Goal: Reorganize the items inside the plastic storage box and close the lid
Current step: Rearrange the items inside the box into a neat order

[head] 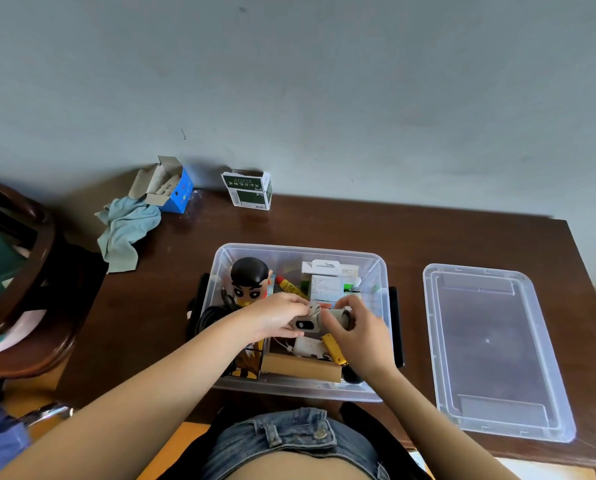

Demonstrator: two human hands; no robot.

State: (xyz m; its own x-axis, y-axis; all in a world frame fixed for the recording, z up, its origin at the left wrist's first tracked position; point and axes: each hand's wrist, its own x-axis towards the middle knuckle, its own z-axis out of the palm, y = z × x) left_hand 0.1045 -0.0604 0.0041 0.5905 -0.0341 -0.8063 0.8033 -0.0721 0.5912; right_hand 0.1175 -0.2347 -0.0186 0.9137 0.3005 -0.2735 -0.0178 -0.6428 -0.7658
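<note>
The clear plastic storage box [220, 258] stands open on the dark wooden table, filled with several items: a black-haired cartoon figurine [249, 277], a white carton [327, 280], a yellow tube [289, 287], a wooden block [300, 367] and black cables [208, 315]. Both hands hover over the box's middle. My left hand [277, 317] holds a small grey box with a dark oval [305, 323]. My right hand [357, 327] grips a pale cylinder [339, 318] touching that box. The clear lid [490, 348] lies flat to the right of the box.
At the table's back edge stand an open blue carton [172, 188] and a green-and-white carton [251, 190]. A light blue cloth [127, 230] hangs over the left corner. A dark wooden chair [30, 271] sits on the left. A wall is behind.
</note>
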